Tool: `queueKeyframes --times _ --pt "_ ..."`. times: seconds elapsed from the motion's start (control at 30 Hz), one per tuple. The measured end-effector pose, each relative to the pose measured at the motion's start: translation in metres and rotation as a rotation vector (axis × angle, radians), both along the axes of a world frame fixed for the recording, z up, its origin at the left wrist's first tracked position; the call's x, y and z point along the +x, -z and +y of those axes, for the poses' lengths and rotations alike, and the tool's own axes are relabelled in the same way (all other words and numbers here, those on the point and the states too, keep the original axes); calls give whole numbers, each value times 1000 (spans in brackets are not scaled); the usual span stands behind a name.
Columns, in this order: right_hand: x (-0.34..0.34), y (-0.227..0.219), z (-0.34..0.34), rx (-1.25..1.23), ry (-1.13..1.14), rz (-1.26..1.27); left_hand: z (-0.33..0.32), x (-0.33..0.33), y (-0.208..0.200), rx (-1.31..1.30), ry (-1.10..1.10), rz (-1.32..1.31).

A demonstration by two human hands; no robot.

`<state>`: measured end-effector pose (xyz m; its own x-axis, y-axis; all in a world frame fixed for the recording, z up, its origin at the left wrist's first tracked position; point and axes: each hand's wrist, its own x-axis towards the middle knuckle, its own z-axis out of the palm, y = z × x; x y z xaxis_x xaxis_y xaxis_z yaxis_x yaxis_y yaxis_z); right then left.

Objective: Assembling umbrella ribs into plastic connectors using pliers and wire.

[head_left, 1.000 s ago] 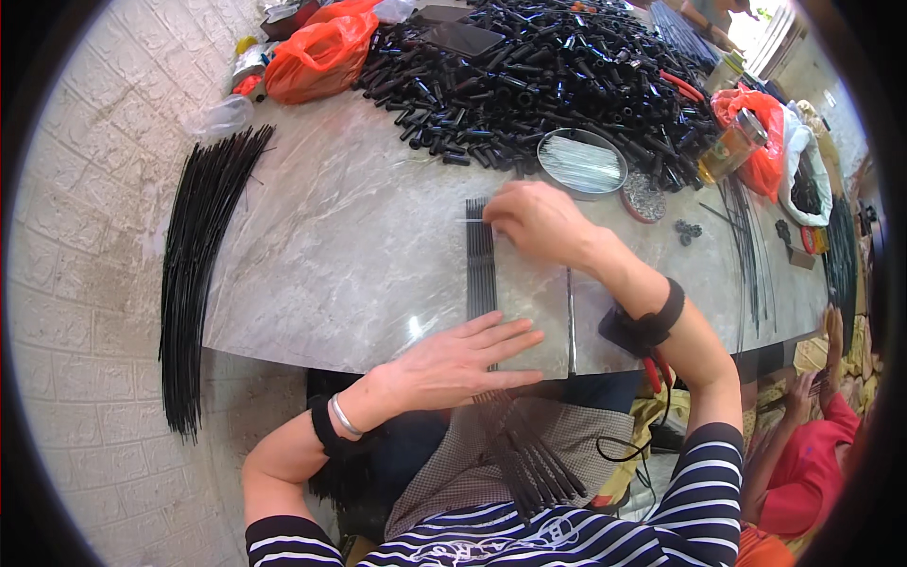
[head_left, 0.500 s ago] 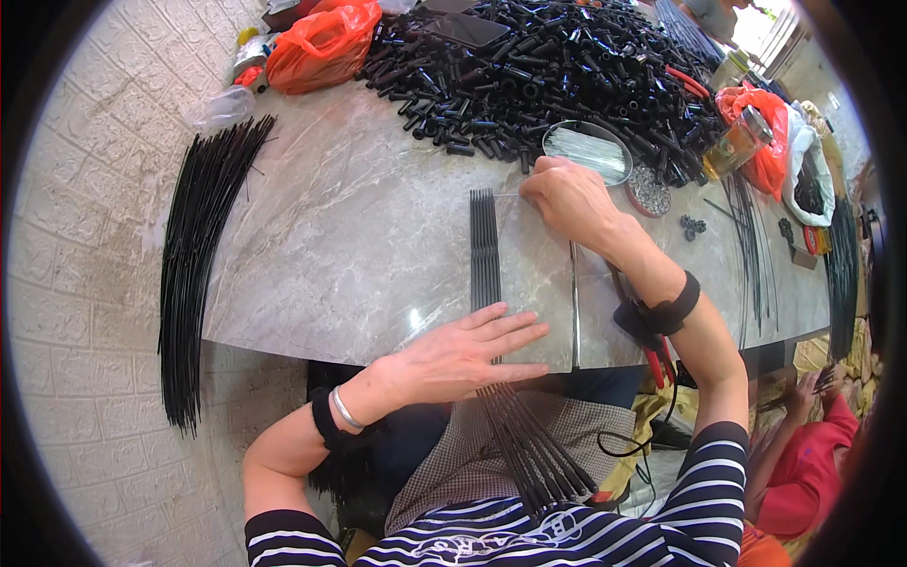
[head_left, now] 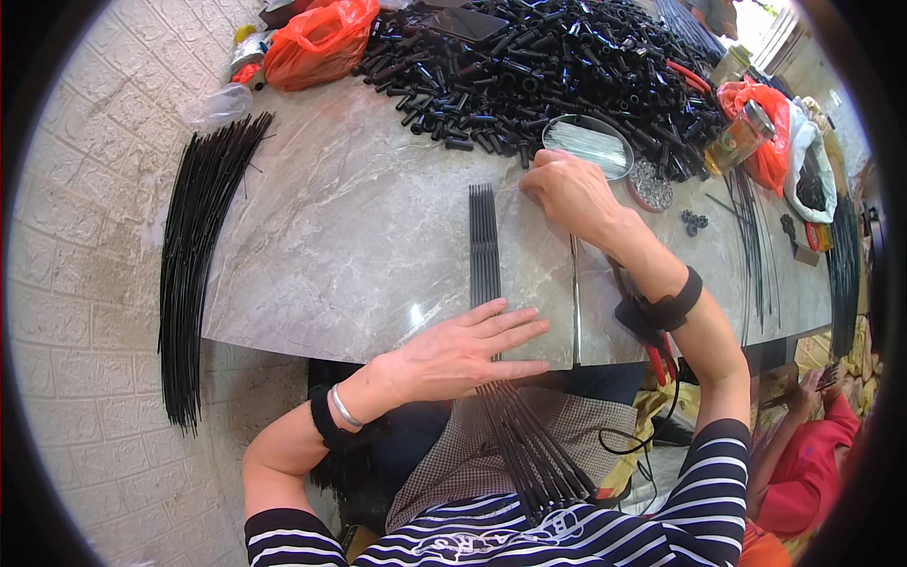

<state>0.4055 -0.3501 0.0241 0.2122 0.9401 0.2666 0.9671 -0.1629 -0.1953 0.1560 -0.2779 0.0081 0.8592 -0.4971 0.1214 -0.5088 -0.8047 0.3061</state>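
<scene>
A flat row of several thin black rods (head_left: 484, 265) lies on the stone-patterned table, its near part fanning out over my lap. Across the row rests my left hand (head_left: 453, 352), fingers stretched out flat and pressing on the rods near the table edge. To the right of the rods' far ends, my right hand (head_left: 572, 194) is closed in a pinch, apart from them. Whatever its fingertips hold is too fine to make out. Just beyond it stands a round clear dish (head_left: 625, 170) of thin pale strands (head_left: 586, 146).
Black tubular parts (head_left: 539, 76) are heaped at the back. Beside the dish sits a small round tub (head_left: 652, 189) of shiny bits. A bundle of black rods (head_left: 203, 274) hangs over the left edge. Red-handled pliers (head_left: 657, 364) are under my right forearm. Another person (head_left: 808, 468) sits at right.
A thin pale strand that ran from my right fingertips to the rods' far ends no longer shows there. My left hand has stayed flat on the rods.
</scene>
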Motion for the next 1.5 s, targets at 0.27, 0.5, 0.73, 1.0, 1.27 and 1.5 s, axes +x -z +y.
queueKeyframes --times 0.27,0.5,0.73,1.0,1.27,1.5 --pt "2 0 1 -49 0 -27 0 0 1 3 -2 -20" --pt "2 1 2 -40 5 -34 0 1 -1 -8 15 -14" --pt "3 8 1 19 13 18 0 1 -2 -28 12 -8" --pt "4 7 0 24 -9 108 0 2 -2 -32 9 4" --pt "2 6 1 59 -3 114 0 2 -3 -7 10 6" --pt "4 5 -1 39 14 146 -1 2 -3 -31 -3 23"
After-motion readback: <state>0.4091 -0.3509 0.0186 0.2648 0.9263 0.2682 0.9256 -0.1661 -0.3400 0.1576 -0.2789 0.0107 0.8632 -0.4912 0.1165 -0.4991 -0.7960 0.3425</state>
